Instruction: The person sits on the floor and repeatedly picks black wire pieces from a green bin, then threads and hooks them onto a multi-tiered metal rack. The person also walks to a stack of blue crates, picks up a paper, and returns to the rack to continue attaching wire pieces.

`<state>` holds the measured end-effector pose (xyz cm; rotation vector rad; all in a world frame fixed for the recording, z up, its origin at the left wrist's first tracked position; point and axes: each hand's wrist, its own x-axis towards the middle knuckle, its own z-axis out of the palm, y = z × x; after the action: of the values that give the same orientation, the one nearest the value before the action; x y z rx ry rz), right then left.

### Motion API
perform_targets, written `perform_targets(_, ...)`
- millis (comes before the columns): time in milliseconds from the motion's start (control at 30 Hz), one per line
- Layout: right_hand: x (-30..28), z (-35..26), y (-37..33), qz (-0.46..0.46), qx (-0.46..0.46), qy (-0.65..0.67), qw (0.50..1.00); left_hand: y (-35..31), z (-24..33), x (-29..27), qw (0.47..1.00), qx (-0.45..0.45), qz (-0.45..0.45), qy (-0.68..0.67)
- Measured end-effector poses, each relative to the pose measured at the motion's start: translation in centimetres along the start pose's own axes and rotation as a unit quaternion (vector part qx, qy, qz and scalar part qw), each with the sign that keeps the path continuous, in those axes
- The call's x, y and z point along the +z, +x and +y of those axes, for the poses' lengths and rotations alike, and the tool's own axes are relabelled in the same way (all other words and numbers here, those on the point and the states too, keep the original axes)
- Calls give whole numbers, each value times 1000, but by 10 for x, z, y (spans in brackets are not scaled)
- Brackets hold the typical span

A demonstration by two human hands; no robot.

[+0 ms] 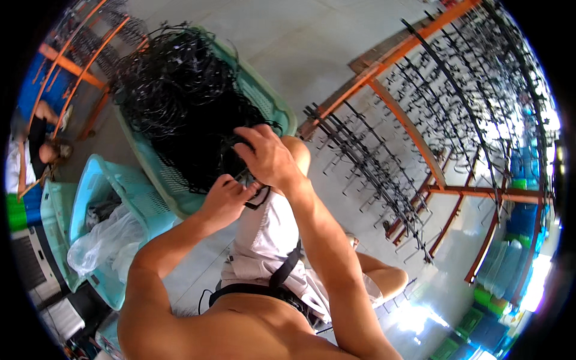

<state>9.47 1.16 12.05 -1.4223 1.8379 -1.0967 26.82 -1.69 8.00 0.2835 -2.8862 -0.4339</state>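
A green plastic basket in front of me is heaped with a tangle of thin, glossy black pieces. My left hand is closed at the basket's near edge, its thumb and fingers pinched on a small black frame-like piece. That piece sticks out past the fingertips, over my knee; its exact kind is hard to make out. My right hand hovers just above and right of the left one, over the near end of the heap. Its fingers are bent and apart, with nothing plainly held.
Left of the basket stand light-blue crates, one holding clear plastic bags. An orange rack with rows of black hooked rods fills the right side. Another orange rack stands far left, near a seated person.
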Motion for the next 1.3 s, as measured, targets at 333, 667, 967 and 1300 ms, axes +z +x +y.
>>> perform_targets(333,-96,-5,-39,-253,-31,136,957,19,-14,-110,901,-140,-105,-396)
perform_targets(667,-121,28,-98,-143,19,715,684,61,-7,-122,430,-47,-643,-631)
perform_targets(967,-155,40,-70,269,5,635,724,21,36,-84,223,10,-173,-959)
perform_targets(1300,-77,126,11,411,255,537,691,67,73,-80,541,112,-6,-833)
